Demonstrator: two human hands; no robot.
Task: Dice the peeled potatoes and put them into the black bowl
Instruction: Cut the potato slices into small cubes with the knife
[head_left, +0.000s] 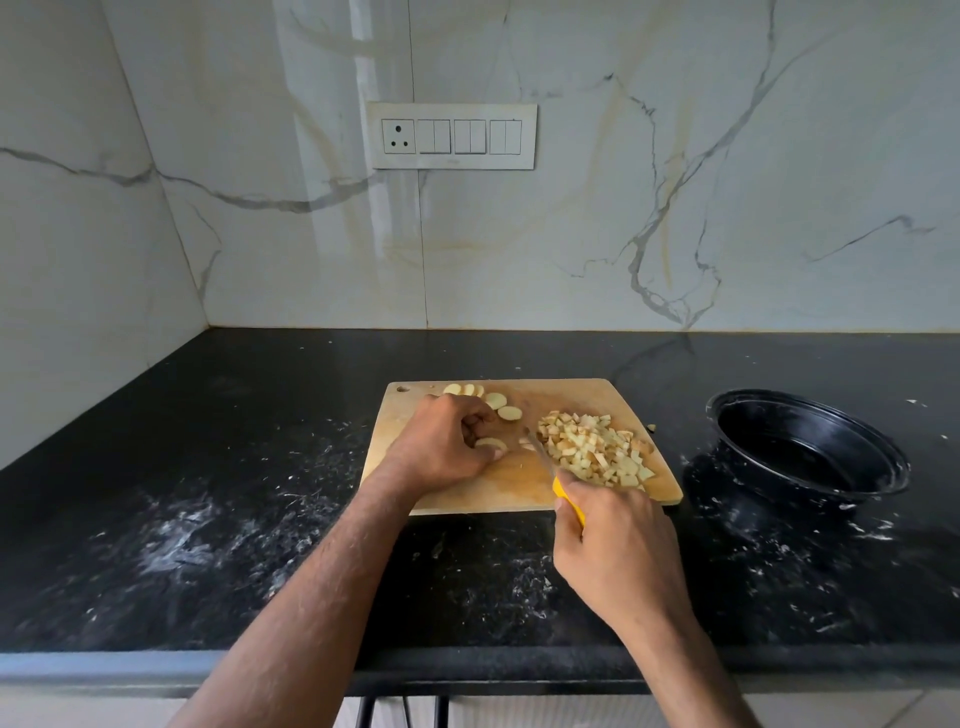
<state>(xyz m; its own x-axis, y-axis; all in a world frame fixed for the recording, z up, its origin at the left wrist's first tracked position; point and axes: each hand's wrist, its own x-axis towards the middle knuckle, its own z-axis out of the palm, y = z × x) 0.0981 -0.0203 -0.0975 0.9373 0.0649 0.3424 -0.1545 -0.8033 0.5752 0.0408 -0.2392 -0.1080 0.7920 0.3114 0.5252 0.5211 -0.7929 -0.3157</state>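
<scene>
Two hands are over my flat wooden cutting board (467, 499), which lies on the shiny black stone desk (208, 467). My left hand (441, 449) is curled and pinches a pale round potato slice (491, 443) down on the board. Part of that slice hides under my fingers. My right hand (615, 540) is wrapped tight around the yellow handle of a small knife (563, 496). Most of the handle is hidden in my fist. The thin blade points up the board and its tip is hard to see.

More round potato slices (496, 401) lie in a row at the far edge of the board, and my left hand covers some of them. A pile of small yellow potato cubes (595, 451) sits on the right side of the board, just beside the blade. The round black bowl (810, 452) stands on the desk, well apart to the right of the board. I see no potato inside it. White specks dot the desk.
</scene>
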